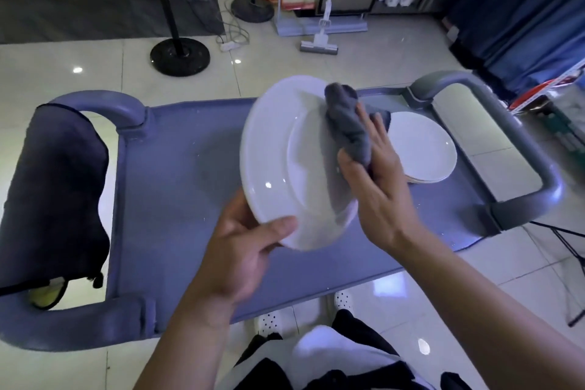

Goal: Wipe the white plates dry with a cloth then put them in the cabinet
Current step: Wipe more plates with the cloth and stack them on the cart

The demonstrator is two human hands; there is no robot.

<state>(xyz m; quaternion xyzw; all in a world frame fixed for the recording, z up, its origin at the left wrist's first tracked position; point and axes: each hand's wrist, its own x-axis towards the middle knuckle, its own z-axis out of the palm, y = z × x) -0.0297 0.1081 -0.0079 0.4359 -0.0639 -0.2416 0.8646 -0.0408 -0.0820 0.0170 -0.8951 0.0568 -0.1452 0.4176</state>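
From your head camera, your left hand [250, 250] grips the near rim of a white plate [285, 168], thumb curled over its edge, holding it tilted above the grey cart top [177, 168]. Your right hand [376, 180] presses a bunched grey cloth [346, 123] against the plate's inner face, thumb pinching the cloth. On the cart, just right of the held plate, sits a stack of white plates [424, 149].

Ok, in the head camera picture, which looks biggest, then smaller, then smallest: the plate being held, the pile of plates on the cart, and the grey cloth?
1. Held plate, looks largest, though it is nearer the camera, so that is unsure.
2. Stack of plates on the cart.
3. Grey cloth, bunched in the right hand.
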